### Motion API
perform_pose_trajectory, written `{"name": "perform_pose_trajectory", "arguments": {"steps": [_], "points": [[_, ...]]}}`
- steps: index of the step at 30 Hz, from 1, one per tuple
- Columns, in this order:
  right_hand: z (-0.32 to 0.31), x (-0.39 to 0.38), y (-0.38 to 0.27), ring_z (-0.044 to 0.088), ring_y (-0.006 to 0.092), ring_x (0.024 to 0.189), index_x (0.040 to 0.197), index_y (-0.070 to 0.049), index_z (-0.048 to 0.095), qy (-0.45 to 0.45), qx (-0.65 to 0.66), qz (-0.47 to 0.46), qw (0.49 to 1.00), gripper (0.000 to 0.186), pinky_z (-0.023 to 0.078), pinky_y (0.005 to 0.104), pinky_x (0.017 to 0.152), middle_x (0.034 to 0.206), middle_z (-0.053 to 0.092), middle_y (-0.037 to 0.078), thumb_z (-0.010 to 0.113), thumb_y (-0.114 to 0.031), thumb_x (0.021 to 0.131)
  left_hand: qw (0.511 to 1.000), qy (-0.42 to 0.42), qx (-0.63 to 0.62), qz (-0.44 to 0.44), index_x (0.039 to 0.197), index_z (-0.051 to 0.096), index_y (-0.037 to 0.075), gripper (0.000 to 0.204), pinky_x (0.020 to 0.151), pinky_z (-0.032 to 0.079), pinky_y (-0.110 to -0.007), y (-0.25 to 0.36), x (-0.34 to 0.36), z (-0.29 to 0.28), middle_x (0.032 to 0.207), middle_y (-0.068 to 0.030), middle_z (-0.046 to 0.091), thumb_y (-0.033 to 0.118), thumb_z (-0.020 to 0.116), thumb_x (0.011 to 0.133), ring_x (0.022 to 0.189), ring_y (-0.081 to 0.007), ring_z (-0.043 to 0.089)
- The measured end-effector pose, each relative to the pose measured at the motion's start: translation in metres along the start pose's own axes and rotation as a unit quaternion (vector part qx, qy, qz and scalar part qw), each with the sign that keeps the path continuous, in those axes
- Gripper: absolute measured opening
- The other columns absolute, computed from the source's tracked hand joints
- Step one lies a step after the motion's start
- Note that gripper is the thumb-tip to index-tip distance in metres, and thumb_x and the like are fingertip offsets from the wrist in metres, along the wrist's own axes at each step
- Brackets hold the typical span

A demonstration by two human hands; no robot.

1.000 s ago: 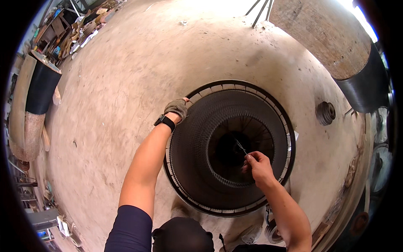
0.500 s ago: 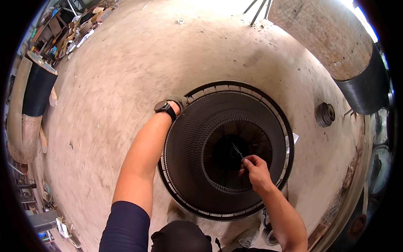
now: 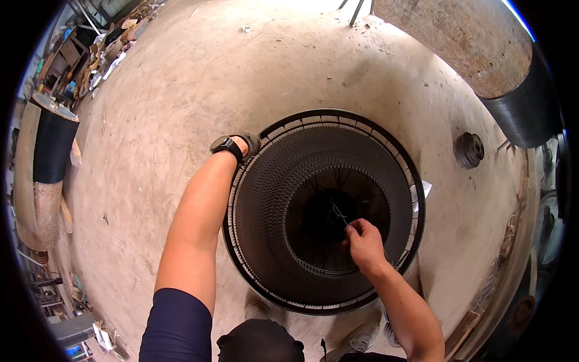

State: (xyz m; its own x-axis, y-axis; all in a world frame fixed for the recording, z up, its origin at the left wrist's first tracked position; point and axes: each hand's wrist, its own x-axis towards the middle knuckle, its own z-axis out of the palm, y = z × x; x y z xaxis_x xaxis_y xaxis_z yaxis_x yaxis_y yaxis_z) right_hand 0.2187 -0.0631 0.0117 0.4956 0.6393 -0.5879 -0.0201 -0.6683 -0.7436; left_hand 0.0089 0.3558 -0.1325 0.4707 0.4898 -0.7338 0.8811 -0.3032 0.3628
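Note:
A large black perforated metal cylinder (image 3: pixel 271 199) stands upright on the concrete floor, seen from above, with a ring rim and thin spokes at the bottom. My left hand (image 3: pixel 246 145), gloved with a black wristwatch, grips the rim at the upper left. My right hand (image 3: pixel 363 242) reaches inside the cylinder and pinches a thin wire (image 3: pixel 338 212) between fingers and thumb.
A grooved metal pulley (image 3: pixel 468 150) lies on the floor to the right. A big concrete pipe with a black band (image 3: pixel 518 114) stands at upper right, another banded cylinder (image 3: pixel 51 145) at left. Clutter lines the far left edge. My shoes show below the cylinder.
The view has drifted so the cylinder sits slightly left and lower. My right hand with the wire moved a little deeper toward the centre. My left hand stays on the rim.

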Motion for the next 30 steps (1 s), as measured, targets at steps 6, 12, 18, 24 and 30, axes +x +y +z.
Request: {"name": "perform_pose_trajectory", "arguments": {"steps": [6, 12, 18, 24, 30], "points": [[0.001, -0.017, -0.007, 0.066, 0.0148, 0.061, 0.100, 0.003, 0.067, 0.040, -0.091, -0.123, 0.987, 0.013, 0.052, 0.0309, 0.058, 0.078, 0.067, 0.009, 0.062, -0.008, 0.097, 0.997, -0.039, 0.009, -0.064, 0.133, 0.062, 0.014, 0.039, 0.063, 0.055, -0.043, 0.071, -0.067, -0.024, 0.109, -0.0155, 0.073, 0.006, 0.054, 0.096, 0.071, -0.0266, 0.074], [0.009, -0.016, 0.000, 0.065, 0.0118, 0.063, 0.102, 0.003, 0.067, 0.041, 0.060, -0.091, 0.993, 0.012, 0.053, 0.0267, 0.059, 0.080, 0.066, 0.006, 0.058, -0.004, 0.100, 0.993, -0.059, 0.019, -0.100, 0.141, 0.058, 0.018, 0.045, 0.071, 0.057, -0.042, 0.071, -0.051, -0.022, 0.105, -0.0114, 0.076, 0.007, 0.051, 0.098, 0.073, -0.0215, 0.074], [0.021, -0.013, 0.006, 0.066, 0.0120, 0.068, 0.102, 0.004, 0.065, 0.036, 0.125, -0.085, 0.988, 0.012, 0.054, 0.0259, 0.065, 0.084, 0.065, 0.006, 0.055, -0.003, 0.101, 0.995, -0.049, 0.071, -0.048, 0.145, 0.055, 0.020, 0.066, 0.080, 0.058, -0.042, 0.052, -0.027, -0.022, 0.124, -0.0097, 0.072, -0.001, 0.071, 0.084, 0.089, -0.0242, 0.074], [0.018, -0.017, 0.007, 0.066, 0.0124, 0.066, 0.100, 0.003, 0.066, 0.082, 0.109, -0.066, 0.988, 0.012, 0.053, 0.0274, 0.063, 0.081, 0.065, 0.006, 0.058, -0.005, 0.100, 0.991, -0.066, 0.086, -0.079, 0.128, 0.063, 0.012, 0.050, 0.075, 0.057, -0.042, 0.073, -0.029, -0.021, 0.118, -0.0083, 0.073, 0.002, 0.077, 0.081, 0.093, -0.0220, 0.073], [0.022, -0.010, 0.022, 0.067, 0.0235, 0.070, 0.100, 0.003, 0.068, 0.136, -0.047, -0.169, 0.975, 0.012, 0.054, 0.0338, 0.066, 0.084, 0.068, 0.014, 0.062, -0.006, 0.094, 0.985, 0.038, 0.153, 0.066, 0.088, 0.064, 0.006, 0.001, 0.059, 0.051, -0.042, 0.029, 0.014, -0.009, 0.087, -0.0089, 0.072, 0.007, 0.064, 0.089, 0.065, -0.0201, 0.064]]}}
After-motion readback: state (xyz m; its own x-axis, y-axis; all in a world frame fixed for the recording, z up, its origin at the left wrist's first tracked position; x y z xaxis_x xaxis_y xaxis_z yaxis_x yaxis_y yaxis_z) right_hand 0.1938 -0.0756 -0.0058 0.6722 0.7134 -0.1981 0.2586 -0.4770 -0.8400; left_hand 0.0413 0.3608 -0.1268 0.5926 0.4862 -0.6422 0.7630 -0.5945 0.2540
